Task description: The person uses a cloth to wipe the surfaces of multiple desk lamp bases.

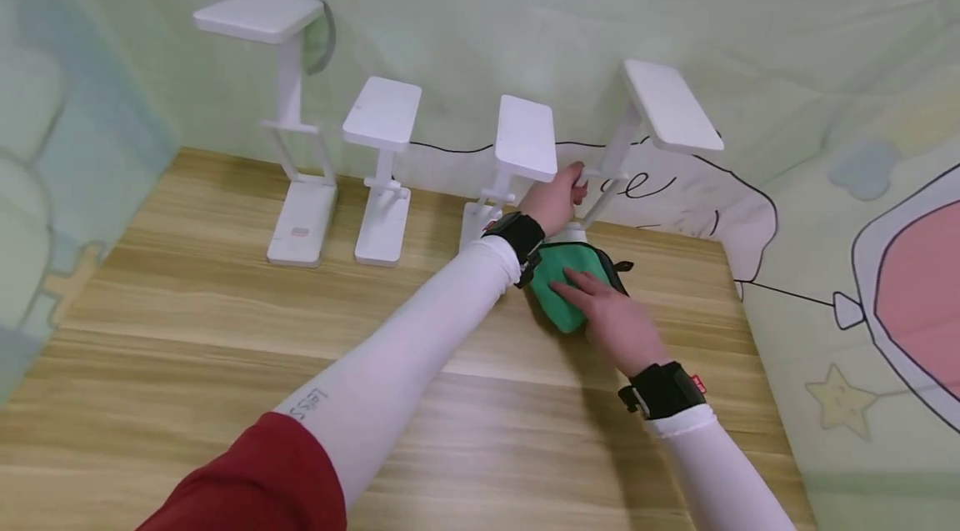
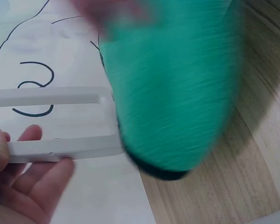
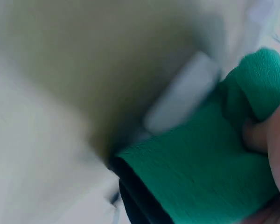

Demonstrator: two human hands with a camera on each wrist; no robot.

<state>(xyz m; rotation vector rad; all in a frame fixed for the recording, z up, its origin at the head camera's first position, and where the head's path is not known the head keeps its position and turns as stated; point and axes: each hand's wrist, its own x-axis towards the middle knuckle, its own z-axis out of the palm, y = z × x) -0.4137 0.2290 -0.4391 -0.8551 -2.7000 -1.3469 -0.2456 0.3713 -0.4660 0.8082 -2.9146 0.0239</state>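
At the right end of a row stands a white folding stand point(image 1: 671, 107) with a tilted top plate and a two-bar lower arm. My left hand point(image 1: 553, 199) grips one bar of that arm point(image 2: 95, 145), thumb on one side and fingers on the other. A green cloth pouch point(image 1: 558, 266) with a black zipped edge is in front of the stand and hides most of its base. My right hand point(image 1: 624, 329) holds the pouch from the near right side; in the right wrist view, the thumb pushes into the folded green cloth point(image 3: 210, 172).
Other white stands are lined up leftward along the back: a small one point(image 1: 527, 131), another small one point(image 1: 384, 110) and a taller one point(image 1: 262, 14). All are on a wood-grain table point(image 1: 187, 331). Printed cloth walls point(image 1: 480, 14) enclose the back and sides.
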